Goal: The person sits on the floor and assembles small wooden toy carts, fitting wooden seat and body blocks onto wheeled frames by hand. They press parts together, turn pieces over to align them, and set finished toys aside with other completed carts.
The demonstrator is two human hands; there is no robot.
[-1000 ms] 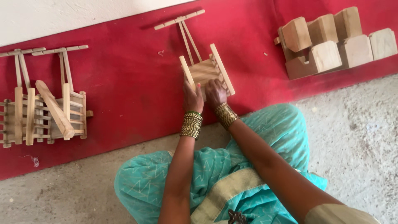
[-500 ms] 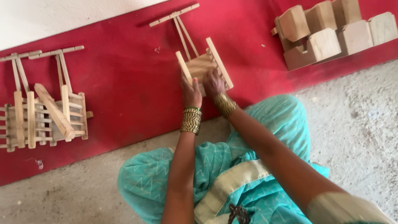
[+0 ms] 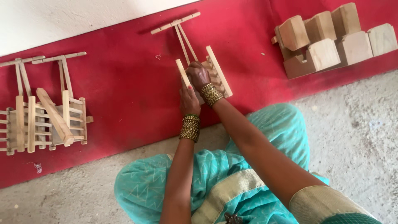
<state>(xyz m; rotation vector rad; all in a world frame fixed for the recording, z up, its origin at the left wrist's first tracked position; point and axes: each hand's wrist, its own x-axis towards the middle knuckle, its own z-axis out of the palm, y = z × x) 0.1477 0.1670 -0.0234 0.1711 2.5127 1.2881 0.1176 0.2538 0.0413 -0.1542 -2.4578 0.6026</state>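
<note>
A small wooden slatted cart (image 3: 215,70) with a long T-shaped handle lies on the red mat (image 3: 124,79) just ahead of my knees. My left hand (image 3: 189,99) grips the near end of the cart's left side rail. My right hand (image 3: 198,75) rests on top of the slats, fingers curled over the frame between the two rails. Both wrists wear stacks of bangles. The cart's handle points away from me toward the white wall.
Two more slatted wooden carts (image 3: 45,120) lie at the left on the mat, one with a loose stick across it. A cluster of wooden blocks (image 3: 331,37) sits at the upper right. Bare concrete floor (image 3: 356,137) lies to my right.
My right hand has moved up from the cart's near end onto its slats. The left hand stays on the left rail.
</note>
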